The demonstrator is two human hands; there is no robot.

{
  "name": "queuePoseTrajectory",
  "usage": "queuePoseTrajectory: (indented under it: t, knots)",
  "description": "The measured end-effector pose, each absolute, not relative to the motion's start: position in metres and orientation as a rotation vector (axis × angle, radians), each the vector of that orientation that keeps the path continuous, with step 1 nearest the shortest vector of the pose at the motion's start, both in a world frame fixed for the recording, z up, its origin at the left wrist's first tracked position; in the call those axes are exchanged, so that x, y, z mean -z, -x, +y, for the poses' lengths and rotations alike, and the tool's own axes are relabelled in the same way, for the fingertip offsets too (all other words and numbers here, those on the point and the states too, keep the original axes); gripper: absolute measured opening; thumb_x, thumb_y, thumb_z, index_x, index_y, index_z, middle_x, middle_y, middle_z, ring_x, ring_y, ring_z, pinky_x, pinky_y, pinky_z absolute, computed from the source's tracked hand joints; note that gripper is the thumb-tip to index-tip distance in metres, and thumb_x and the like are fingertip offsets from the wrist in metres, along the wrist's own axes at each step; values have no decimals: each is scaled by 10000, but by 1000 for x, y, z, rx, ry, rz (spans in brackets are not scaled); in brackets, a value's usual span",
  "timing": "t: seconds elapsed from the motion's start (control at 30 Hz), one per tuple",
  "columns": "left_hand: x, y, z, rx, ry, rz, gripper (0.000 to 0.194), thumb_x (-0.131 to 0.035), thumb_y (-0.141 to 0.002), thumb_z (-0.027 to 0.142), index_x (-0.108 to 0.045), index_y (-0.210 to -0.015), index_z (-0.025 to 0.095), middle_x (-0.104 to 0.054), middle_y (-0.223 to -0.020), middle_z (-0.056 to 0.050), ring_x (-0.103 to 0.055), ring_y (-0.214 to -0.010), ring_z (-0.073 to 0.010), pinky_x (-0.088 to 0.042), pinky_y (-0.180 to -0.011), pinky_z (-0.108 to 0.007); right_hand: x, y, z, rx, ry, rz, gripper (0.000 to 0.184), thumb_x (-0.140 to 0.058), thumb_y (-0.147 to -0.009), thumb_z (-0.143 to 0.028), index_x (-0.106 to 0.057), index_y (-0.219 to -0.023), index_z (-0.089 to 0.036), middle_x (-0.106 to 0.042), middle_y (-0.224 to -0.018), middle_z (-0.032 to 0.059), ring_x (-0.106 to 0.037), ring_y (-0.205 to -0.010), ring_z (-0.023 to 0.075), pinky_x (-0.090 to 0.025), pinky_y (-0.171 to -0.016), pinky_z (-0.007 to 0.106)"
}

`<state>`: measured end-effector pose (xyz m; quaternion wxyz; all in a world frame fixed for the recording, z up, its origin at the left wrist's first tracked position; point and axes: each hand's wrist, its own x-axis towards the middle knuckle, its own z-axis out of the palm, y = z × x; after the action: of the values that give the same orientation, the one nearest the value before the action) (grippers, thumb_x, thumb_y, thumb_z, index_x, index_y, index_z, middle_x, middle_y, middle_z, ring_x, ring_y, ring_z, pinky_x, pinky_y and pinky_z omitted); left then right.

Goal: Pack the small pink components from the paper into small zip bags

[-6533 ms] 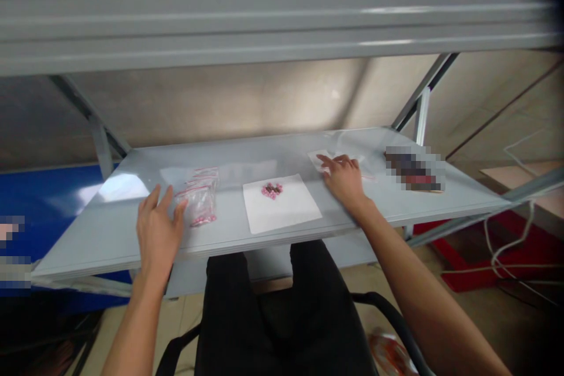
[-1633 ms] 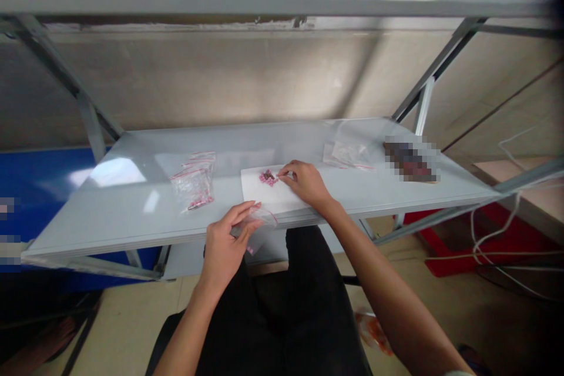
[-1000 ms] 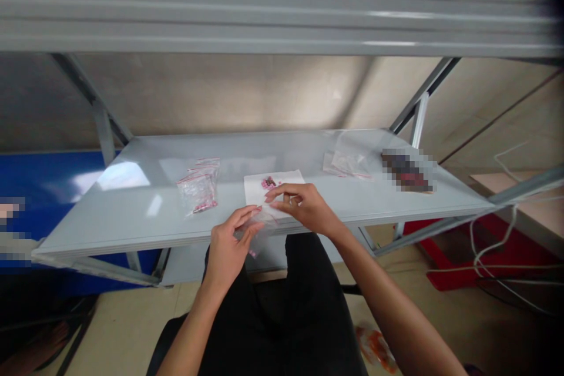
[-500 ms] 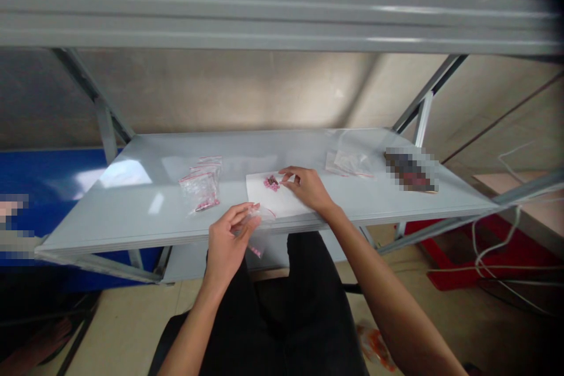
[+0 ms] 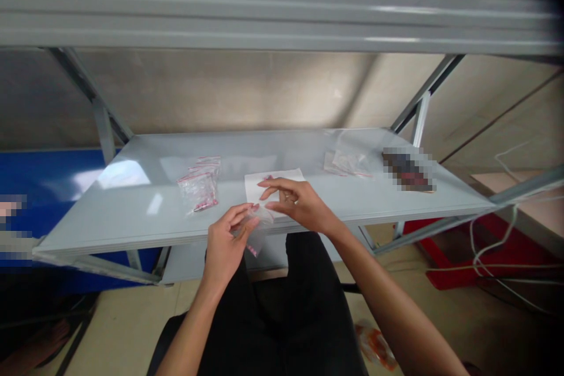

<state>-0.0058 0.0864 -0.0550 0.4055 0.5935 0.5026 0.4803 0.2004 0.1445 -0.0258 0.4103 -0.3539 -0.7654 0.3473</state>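
My left hand (image 5: 227, 235) pinches a small clear zip bag (image 5: 263, 218) at the table's front edge. A few pink pieces (image 5: 252, 249) show in the bag's bottom corner, which hangs below the edge. Just above the bag's mouth is my right hand (image 5: 299, 202), its thumb and forefinger apart and nothing visible between them. Behind it lies a white sheet of paper (image 5: 253, 188). The small pile of pink pieces (image 5: 268, 177) on that sheet is mostly hidden by my right fingers.
Several zip bags with pink pieces (image 5: 205, 194) lie overlapping to the left. Flat clear bags (image 5: 350, 161) rest at the right, beside a pixelated dark object (image 5: 408, 170). A grey ribbed panel (image 5: 282, 6) spans overhead. Cables and a red object (image 5: 449, 276) are at lower right.
My right hand has moved from the pink pile down and left toward the bag's mouth, and its fingers now cover most of the pile. My left hand keeps the bag in place.
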Motion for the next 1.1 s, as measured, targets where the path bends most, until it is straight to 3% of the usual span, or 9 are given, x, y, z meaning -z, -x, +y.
queuePoseTrajectory:
  t: [0.17,0.37,0.5,0.6,0.83,0.97,1.1]
  knots:
    - [53,5,86,-1220,-1494,1260,310,-715,-905,364,-691,-1160,190,-764,-1223,-113,-710,-1173,-259,-545,-1034,-394,40,-226,174,-613,1171,-1824,348,-675,-861,-174,-694,-1209,-178,-775,-969,36,-511,-595,120,-440,-661,262]
    - [54,5,86,-1222,-1524,1271,302,-707,-906,371,-694,-1151,196,-769,-1210,-113,-718,-1159,-269,-558,-1020,-408,61,-227,196,-544,1274,-1956,468,-660,-819,-110,-661,-1281,-188,-779,-1036,38,-542,-613,125,-470,-712,272]
    - [54,6,86,-1213,-1516,1274,308,-710,-906,372,-690,-1158,196,-764,-1224,-113,-708,-1179,-269,-557,-1025,-402,68,-224,198,-522,1295,-1919,401,-645,-843,-131,-682,-1239,-183,-775,-954,33,-510,-567,117,-452,-664,259]
    - [54,6,86,-1209,-1510,1269,309,-711,-909,373,-687,-1166,202,-760,-1236,-108,-704,-1187,-264,-555,-1027,-394,60,-222,185,-593,1224,-1799,328,-673,-867,-217,-692,-1192,-175,-763,-922,40,-474,-553,112,-427,-622,256]
    - [50,2,82,-1208,-1576,1272,311,-728,-898,364,-696,-1175,225,-771,-1208,-88,-711,-1173,-268,-550,-1037,-399,37,-204,132,-998,822,-1839,409,-717,-894,-321,-643,-1286,-232,-742,-950,18,-311,-516,83,-328,-504,234]
    - [47,1,80,-1215,-1600,1279,307,-716,-904,367,-699,-1173,219,-772,-1205,-97,-714,-1167,-285,-573,-1005,-414,34,-203,120,-1080,822,-1818,363,-698,-916,-348,-675,-1261,-238,-748,-953,29,-335,-534,91,-319,-482,236]
    - [48,-1,79,-1268,-1562,1276,314,-726,-896,374,-703,-1157,202,-774,-1194,-113,-720,-1156,-281,-570,-1011,-405,32,-205,111,-1015,869,-1764,384,-677,-936,-341,-661,-1310,-254,-733,-1130,62,-435,-611,101,-379,-504,229]
